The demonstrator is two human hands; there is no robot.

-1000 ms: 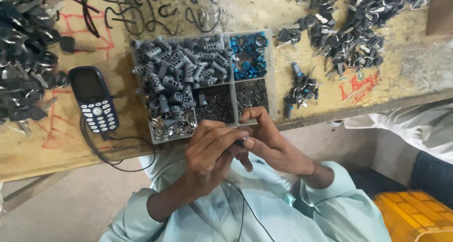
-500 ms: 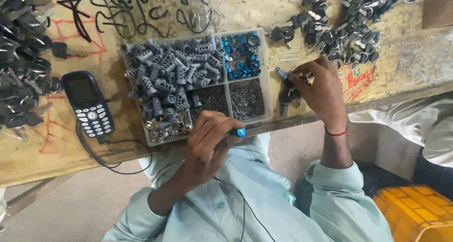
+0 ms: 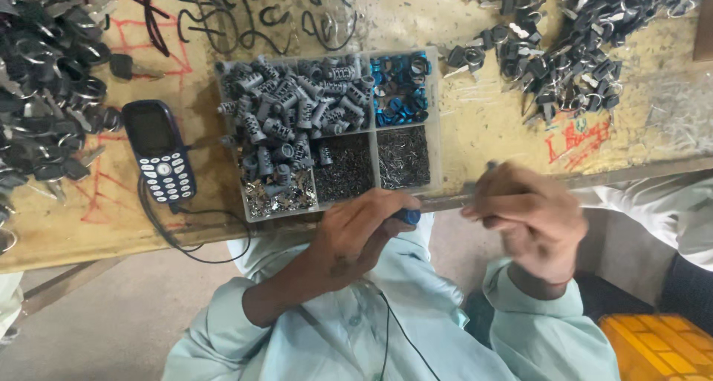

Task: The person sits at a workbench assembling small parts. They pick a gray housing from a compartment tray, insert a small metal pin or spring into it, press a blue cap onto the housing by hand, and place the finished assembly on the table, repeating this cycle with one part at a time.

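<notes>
Two hands work close to the person's chest, at the near edge of a worn yellow workbench [image 3: 483, 128]. Nearest, the left hand [image 3: 356, 236] is curled tight around a tool with a blue tip [image 3: 407, 217], the tip poking out from between the fingers just beside the bench edge. To its right and a little apart, the right hand [image 3: 527, 217] is blurred; its fingers are folded in around a small grey metal part [image 3: 490, 165] whose end shows above the knuckles, though how firmly it is gripped cannot be made out. Just beyond both hands sits a clear compartment tray [image 3: 434, 128], holding grey ribbed cylinders [image 3: 297, 114], blue rings [image 3: 401, 88] and fine dark pins [image 3: 403, 157]. Left of the tray lies a dark push-button phone [image 3: 158, 151] with a black cord looping off the bench edge. Farther off, heaps of dark metal key parts lie at the far right [image 3: 579, 47] and at the far left [image 3: 44, 91].
</notes>
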